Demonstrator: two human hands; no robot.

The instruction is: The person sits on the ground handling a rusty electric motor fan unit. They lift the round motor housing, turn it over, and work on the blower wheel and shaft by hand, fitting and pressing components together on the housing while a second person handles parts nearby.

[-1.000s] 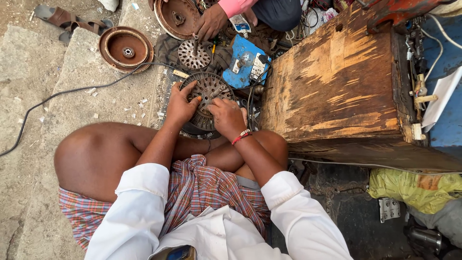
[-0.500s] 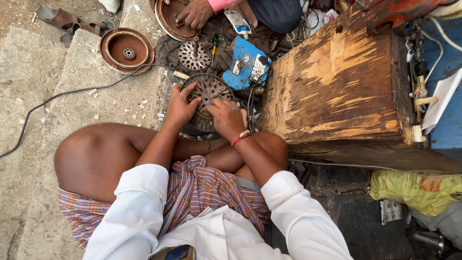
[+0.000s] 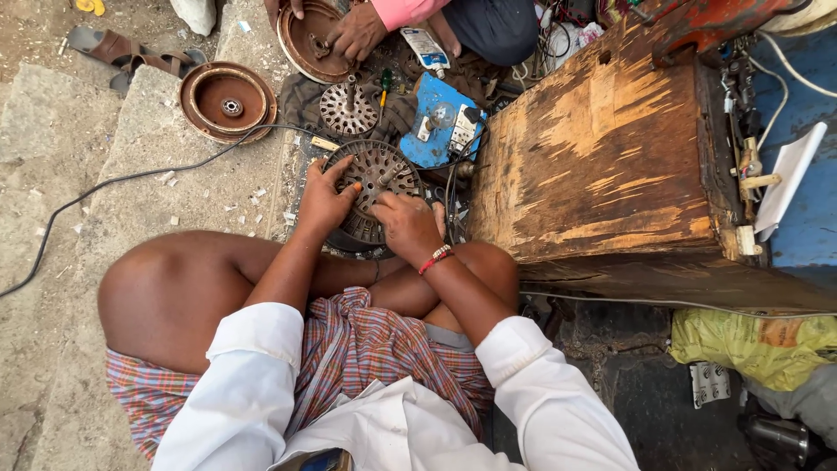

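— Where is the work? 
— On the ground between the knees: a round slotted metal motor core [image 3: 373, 187]; the left hand [image 3: 321, 202] is spread over its left edge, fingers curled on the rim, and the right hand [image 3: 406, 224] presses down on its near right side.
— Best handling, you'd judge? 
— Steady the rim with the left; keep the disc flat.
— Anything unclear? 
— The right fingertips are tucked under; whether they pinch anything, I cannot tell; a co-worker's hand [image 3: 356, 33] on a brown housing [image 3: 305, 44] is cut off at the top.

Small white-and-blue packet [image 3: 431, 49] on ground at top centre, beside blue device. Crumpled yellow-green bag [image 3: 750, 338] with faint print at right, below wooden box. White sheet [image 3: 789, 174] leaning at far right edge. No screens or signs seen.
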